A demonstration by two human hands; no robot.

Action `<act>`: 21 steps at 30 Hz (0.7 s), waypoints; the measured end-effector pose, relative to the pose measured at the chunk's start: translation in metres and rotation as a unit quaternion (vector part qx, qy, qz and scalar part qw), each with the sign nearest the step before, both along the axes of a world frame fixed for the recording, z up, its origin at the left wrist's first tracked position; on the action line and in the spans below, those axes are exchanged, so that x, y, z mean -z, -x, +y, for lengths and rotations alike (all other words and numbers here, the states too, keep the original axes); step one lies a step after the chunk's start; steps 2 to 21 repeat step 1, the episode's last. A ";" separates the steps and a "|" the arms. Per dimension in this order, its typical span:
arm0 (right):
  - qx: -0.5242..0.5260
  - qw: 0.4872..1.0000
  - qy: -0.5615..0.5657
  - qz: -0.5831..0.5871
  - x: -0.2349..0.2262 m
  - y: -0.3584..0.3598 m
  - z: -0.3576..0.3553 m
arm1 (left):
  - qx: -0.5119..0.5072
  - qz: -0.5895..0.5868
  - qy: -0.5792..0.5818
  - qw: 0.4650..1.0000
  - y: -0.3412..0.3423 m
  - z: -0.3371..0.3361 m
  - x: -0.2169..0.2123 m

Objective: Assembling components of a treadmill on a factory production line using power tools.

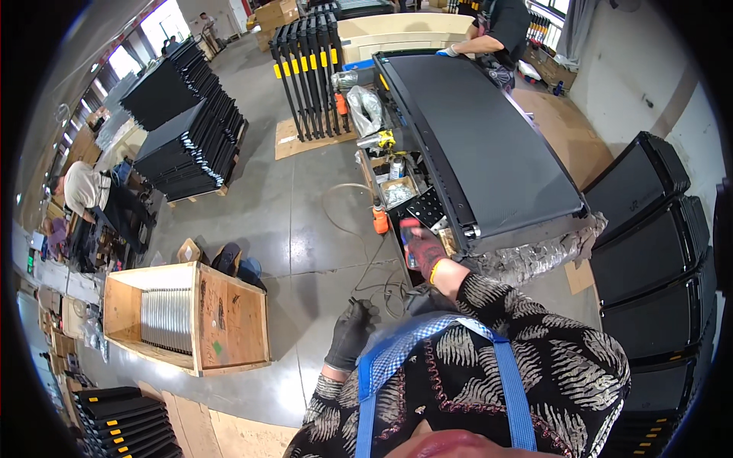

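Observation:
My left hand (353, 333), in a dark grey glove, is raised above the floor left of my body. Its fingers are curled, and a small dark piece, too small to name, shows at the fingertips. My right hand (427, 253), in a red and black glove, reaches to the near end of the open parts tray (392, 229). Its fingers are bent around something red and blue that I cannot make out. Just right of it lies the near corner of a treadmill deck (489, 145) with a black belt. An orange-handled tool (380, 220) hangs at the tray's left edge.
Crumpled plastic wrap (534, 256) covers the deck's near end. Another person (500, 38) works at its far end. A wooden crate (233, 320) stands left, black panels (649, 259) lean right, and upright black frames (305, 69) stand ahead. A hose (328, 202) lies on the floor.

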State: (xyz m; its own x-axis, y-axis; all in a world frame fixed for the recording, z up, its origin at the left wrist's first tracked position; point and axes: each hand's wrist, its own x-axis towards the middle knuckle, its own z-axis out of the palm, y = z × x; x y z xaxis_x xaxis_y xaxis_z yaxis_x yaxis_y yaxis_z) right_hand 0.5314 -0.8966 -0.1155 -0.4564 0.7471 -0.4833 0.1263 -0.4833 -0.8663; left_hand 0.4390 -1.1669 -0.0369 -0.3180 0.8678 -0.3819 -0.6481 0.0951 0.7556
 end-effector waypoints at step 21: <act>-0.005 0.994 -0.006 0.112 0.064 -0.012 0.041 | 0.043 0.003 -0.013 0.999 -0.002 0.014 -0.006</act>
